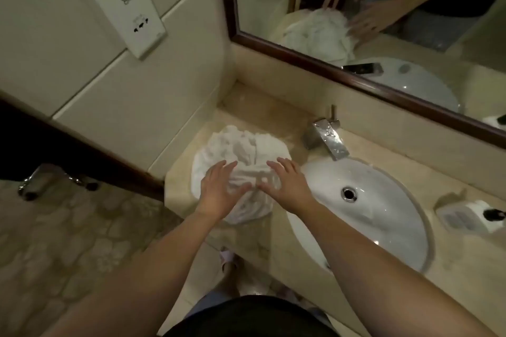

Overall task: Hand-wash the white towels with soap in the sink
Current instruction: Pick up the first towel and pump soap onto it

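The white oval sink (388, 227) is set into a beige stone counter (451, 290); its glossy basin holds only a round chrome drain (349, 194), and whether any water lies in it is hard to tell. A square-edged chrome faucet (328, 139), beaded with drops, stands at the far rim and points over the basin.

The white towels (238, 145) are not in the sink: they sit in a crumpled, creased heap on the counter just left of it, in the corner by the tiled wall. How many towels make up the heap cannot be told. The left hand (221, 189) lies flat on the near part of the heap with fingers straight and spread, gripping nothing. The right hand (287, 183) rests beside it the same way, fingers extended on the cloth, its wrist over the sink's left rim. Both bare forearms reach in from the near edge.

On the counter right of the sink lies a small white dish or packet with a dark cap (471, 216), blurred and partly cut off by the frame. A dark wood-framed mirror (410, 22) along the far wall repeats the towels and hands. On the left wall hangs a white plastic socket panel (123, 3); its markings are too soft to read. The floor (68, 241) at left is patterned stone
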The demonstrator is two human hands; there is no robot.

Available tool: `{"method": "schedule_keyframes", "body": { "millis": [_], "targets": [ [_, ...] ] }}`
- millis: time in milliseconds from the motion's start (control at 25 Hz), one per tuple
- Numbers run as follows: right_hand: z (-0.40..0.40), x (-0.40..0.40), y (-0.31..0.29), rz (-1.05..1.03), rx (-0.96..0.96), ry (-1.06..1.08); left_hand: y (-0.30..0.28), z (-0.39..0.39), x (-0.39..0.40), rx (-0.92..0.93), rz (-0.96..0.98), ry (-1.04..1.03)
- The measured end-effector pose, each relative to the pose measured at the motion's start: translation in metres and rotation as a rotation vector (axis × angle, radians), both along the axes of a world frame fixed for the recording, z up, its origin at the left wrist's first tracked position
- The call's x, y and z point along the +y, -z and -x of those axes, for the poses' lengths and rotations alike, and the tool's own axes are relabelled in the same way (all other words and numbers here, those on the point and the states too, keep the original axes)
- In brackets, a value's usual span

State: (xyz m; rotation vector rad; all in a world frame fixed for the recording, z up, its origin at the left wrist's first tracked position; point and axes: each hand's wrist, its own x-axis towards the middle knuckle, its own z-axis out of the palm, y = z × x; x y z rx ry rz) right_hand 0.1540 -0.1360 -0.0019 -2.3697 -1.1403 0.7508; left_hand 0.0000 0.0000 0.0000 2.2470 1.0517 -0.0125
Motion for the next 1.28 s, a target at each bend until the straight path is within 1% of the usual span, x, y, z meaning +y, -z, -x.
{"method": "schedule_keyframes", "body": {
  "millis": [200,320,400,520,600,640,680,760,840,920,960,1040,1160,1200,1280],
  "targets": [
    [-0.002,0.048,0.009,0.013,0.015,0.178,0.009,-0.007,0.053,0.004,0.078,0.061],
    [-0.005,0.061,0.022,0.043,0.010,0.306,0.022,-0.018,0.080,0.079,0.115,0.131],
    [-0.004,0.065,0.028,0.061,0.046,0.430,0.030,-0.026,0.087,0.086,0.169,0.164],
    [0.000,0.069,0.034,0.035,0.145,0.623,0.041,-0.030,0.087,0.013,0.230,0.111],
    [0.002,0.073,0.034,0.002,0.211,0.727,0.046,-0.031,0.088,-0.061,0.186,0.071],
    [0.004,0.074,0.034,-0.042,0.201,0.755,0.046,-0.032,0.089,-0.099,0.157,0.068],
    [0.007,0.075,0.033,-0.088,0.158,0.754,0.047,-0.032,0.090,-0.122,0.138,0.073],
    [0.012,0.074,0.030,-0.160,0.072,0.708,0.045,-0.033,0.095,-0.108,0.138,0.081],
    [0.015,0.071,0.024,-0.232,0.056,0.703,0.041,-0.030,0.096,-0.102,0.137,0.068],
    [0.016,0.066,0.013,-0.303,0.055,0.719,0.032,-0.026,0.090,-0.163,0.068,0.090],
    [0.016,0.064,0.008,-0.328,0.055,0.718,0.027,-0.024,0.084,-0.206,0.072,0.093],
    [0.017,0.062,-0.008,-0.384,0.063,0.686,0.013,-0.020,0.072,-0.277,0.163,0.036],
    [0.021,0.062,-0.039,-0.504,0.100,0.607,-0.013,-0.021,0.058,-0.391,0.231,-0.098],
    [0.022,0.063,-0.049,-0.529,0.116,0.582,-0.024,-0.024,0.054,-0.398,0.287,-0.099],
    [0.026,0.067,-0.069,-0.558,0.166,0.551,-0.044,-0.033,0.048,-0.323,0.444,-0.011]
  ]
}}
